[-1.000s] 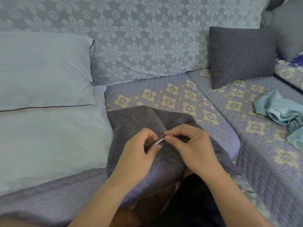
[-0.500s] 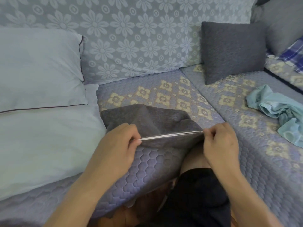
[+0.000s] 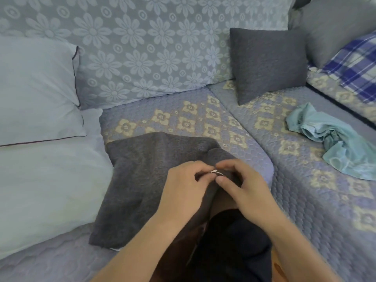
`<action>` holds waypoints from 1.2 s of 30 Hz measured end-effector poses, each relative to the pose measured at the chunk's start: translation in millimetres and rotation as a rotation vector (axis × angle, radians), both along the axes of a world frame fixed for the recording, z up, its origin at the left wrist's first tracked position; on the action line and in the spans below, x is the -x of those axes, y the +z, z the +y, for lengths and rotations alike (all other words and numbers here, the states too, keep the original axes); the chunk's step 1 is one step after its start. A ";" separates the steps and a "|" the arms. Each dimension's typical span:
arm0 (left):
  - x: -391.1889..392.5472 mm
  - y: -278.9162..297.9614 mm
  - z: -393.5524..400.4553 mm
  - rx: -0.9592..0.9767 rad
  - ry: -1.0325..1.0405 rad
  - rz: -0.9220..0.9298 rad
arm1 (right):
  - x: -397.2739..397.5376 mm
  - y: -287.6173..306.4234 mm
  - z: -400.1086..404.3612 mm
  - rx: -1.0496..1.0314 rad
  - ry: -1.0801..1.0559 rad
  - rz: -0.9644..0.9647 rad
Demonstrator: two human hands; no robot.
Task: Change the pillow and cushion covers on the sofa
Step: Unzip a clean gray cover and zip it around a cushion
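Note:
An empty dark grey cushion cover (image 3: 146, 180) lies flat on the sofa seat (image 3: 183, 119) in front of me and drapes over my knee. My left hand (image 3: 183, 190) and my right hand (image 3: 242, 184) meet at its near edge, and both pinch the white zipper strip (image 3: 216, 172) between fingertips and thumbs. A filled dark grey cushion (image 3: 268, 64) leans upright against the flowered backrest (image 3: 142, 47) at the right. Two white pillows lie at the left, the upper one (image 3: 36, 88) on the lower one (image 3: 46, 190).
A crumpled light blue cloth (image 3: 333, 143) lies on the right seat. A blue plaid fabric (image 3: 354, 66) and a grey cushion (image 3: 335, 27) sit at the far right corner. My dark shorts (image 3: 227, 251) fill the lower middle.
My hands were apart, stretching the zipper edge taut, and have come back together at the middle of the cover. The cover now lies flatter and further spread on the seat.

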State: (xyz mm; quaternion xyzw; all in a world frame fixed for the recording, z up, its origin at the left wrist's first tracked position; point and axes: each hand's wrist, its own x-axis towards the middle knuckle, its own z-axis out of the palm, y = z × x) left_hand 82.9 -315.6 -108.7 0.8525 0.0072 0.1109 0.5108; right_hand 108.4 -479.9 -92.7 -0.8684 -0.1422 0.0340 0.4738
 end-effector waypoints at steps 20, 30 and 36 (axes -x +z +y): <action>-5.7 55.3 15.2 -0.389 -0.173 0.544 | -14.4 5.7 3.1 0.335 0.249 -0.393; -18.6 72.4 26.1 -0.007 -0.086 0.526 | -11.5 8.4 9.0 0.223 0.097 -0.523; -2.1 52.4 16.7 0.174 0.187 0.425 | -21.1 16.0 -1.4 0.166 -0.043 -0.526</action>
